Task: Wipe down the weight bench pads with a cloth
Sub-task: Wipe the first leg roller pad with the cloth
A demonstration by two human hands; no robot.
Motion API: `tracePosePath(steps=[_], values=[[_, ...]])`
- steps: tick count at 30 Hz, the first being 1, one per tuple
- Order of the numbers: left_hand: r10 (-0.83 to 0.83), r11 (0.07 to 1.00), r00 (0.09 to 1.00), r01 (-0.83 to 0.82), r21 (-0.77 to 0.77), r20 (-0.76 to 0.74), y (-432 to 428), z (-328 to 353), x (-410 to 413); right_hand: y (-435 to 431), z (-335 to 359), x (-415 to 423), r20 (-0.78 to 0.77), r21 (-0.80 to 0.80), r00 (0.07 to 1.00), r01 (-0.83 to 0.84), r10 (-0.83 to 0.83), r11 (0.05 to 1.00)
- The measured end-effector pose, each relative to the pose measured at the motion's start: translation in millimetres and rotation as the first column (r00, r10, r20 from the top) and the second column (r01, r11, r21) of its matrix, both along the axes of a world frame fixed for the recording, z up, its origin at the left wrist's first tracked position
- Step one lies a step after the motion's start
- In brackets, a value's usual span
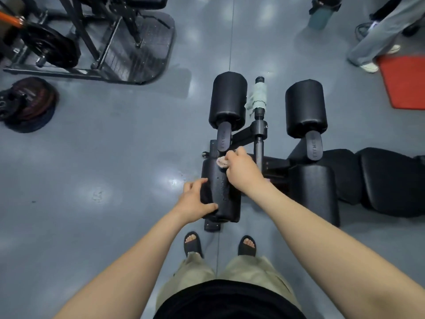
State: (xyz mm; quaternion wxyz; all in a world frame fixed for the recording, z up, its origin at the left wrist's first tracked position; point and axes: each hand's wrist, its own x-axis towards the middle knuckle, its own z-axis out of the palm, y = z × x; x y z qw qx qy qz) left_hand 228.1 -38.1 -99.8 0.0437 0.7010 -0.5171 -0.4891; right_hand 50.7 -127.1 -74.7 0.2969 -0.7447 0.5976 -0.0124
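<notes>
Standing at foot end of weight bench (391, 180), looking straight down over black sandals (193, 244) on grey floor (103, 157). Gripping near-left roller pad (220, 194) w/ left hand (194, 199): fingers curled over pad's left side, thumb hooked on near end, so wrapped partway round, not flat. Clutching pinkish cloth (221, 162) in right hand (241, 168): fingers closed tight round the wad, only a small bit poking out at left of fist. Pressing cloth onto top of same pad at its far end, just below the arm bracket. Water droplets on pad top btwn the two hands. Matching near-right pad (312, 192) just beside, untouched. Farther off, upper-left roller (227, 100) and upper-right roller (305, 109) either side of centre post (259, 125), w/ grey-green rag (259, 95) wrapped round post's upper part. Well apart at left, stack of weight plates (27, 104) on floor; plate-loaded machine (92, 35) top left. Top right, another person's legs (377, 38), teal bottle (318, 18) nearby, red mat (404, 81) at edge.
</notes>
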Motion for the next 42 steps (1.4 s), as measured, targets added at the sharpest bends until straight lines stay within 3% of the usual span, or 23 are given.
tracePosePath(steps=[3,11,20,28,42], values=[[-0.063,0.997,0.995,0.066,0.031,-0.082,3,-10,7,3,-8,14,0.011,0.032,1.0,-0.004,0.003,0.999],[-0.095,0.995,0.984,0.089,-0.048,-0.151,7,-25,10,2,-18,20,0.067,-0.003,0.981,0.181,-0.18,0.983],[-0.132,0.99,0.973,0.121,-0.07,-0.187,12,-40,22,70,-19,19,0.065,0.082,0.992,0.107,-0.112,0.991],[-0.062,0.996,0.969,0.044,-0.077,-0.24,13,-39,19,6,-29,36,0.097,-0.105,0.967,0.246,-0.236,0.964],[-0.086,0.996,0.945,0.086,-0.012,-0.315,15,-38,32,92,-34,9,0.172,-0.003,0.982,0.086,-0.084,0.996]])
